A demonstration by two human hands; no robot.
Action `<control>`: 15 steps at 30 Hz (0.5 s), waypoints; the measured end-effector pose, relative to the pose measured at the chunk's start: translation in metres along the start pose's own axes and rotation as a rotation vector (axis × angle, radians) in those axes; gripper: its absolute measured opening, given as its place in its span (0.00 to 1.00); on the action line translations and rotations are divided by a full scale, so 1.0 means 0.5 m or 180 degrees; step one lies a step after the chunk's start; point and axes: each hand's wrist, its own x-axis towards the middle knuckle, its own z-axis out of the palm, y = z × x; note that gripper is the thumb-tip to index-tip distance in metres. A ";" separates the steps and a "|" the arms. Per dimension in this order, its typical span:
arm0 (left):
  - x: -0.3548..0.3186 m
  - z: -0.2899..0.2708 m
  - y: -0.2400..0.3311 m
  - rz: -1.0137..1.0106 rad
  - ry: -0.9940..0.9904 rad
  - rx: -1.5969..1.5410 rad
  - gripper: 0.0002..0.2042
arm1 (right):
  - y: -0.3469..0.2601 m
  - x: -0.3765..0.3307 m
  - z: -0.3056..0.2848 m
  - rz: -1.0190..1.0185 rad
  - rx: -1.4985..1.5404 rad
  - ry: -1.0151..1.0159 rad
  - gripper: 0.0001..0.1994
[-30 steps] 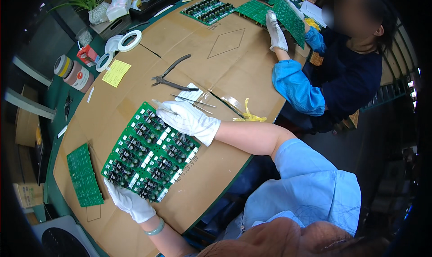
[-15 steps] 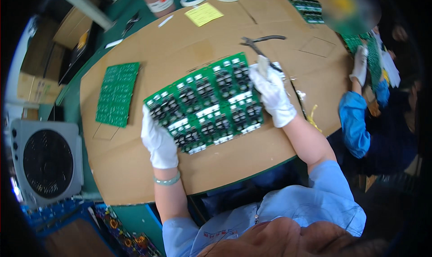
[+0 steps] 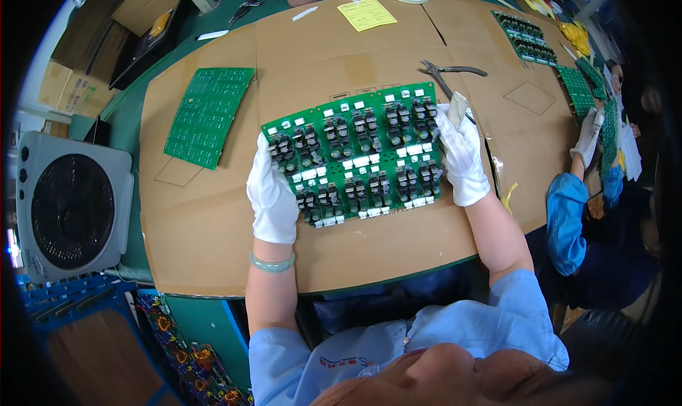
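Board point(image 3: 337, 169) sits mid-frame, populated side up: left hand point(image 3: 273, 200) grips its left edge, right hand point(image 3: 463, 157) its right; grip beneath is hidden. Looks like a handling or checking step; next move likely calls for level two-edge support, off the components point(image 3: 366, 127). Second board point(image 3: 209, 115) lies upper left, on cardboard point(image 3: 206, 242).

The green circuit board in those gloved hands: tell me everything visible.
The circuit board is a stiff-looking, roughly rectangular green panel. Its upturned face carries two rows of dark, blocky parts with silvery pieces, and white connectors along both long edges and between the rows. It slants over brown cardboard, right end farther from the person; the left hand grips its left end, the right hand its right.
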 end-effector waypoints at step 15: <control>-0.013 0.013 0.027 -0.0029 -0.0146 -0.0017 0.20 | -0.008 0.004 0.009 0.0185 0.0404 0.0196 0.12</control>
